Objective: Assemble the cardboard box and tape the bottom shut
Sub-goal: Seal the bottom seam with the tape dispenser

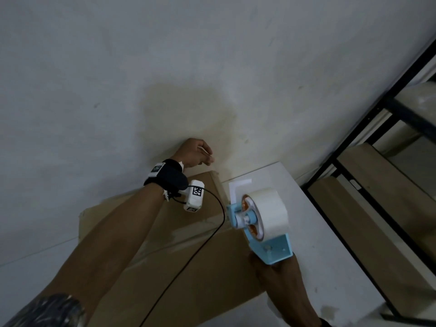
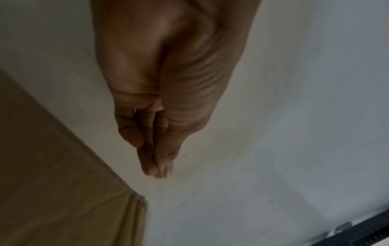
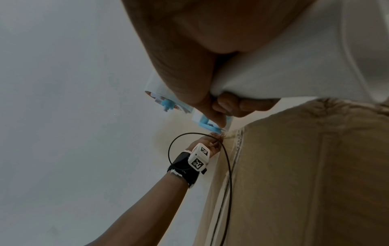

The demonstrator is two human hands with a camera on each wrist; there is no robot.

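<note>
Grey floor beneath cardboard box [image 1: 179, 256], left hand [image 1: 193, 153] fingers pinched just past its far edge, right hand [image 1: 280, 277] gripping tape dispenser [image 1: 259, 220].

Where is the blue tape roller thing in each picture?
Head: tape dispenser at lower right, held by the right hand.
Left wrist: not in it.
Right wrist: only blue bits near the middle, beyond the fingers.
Shared landmark: the brown cardboard box.
</note>
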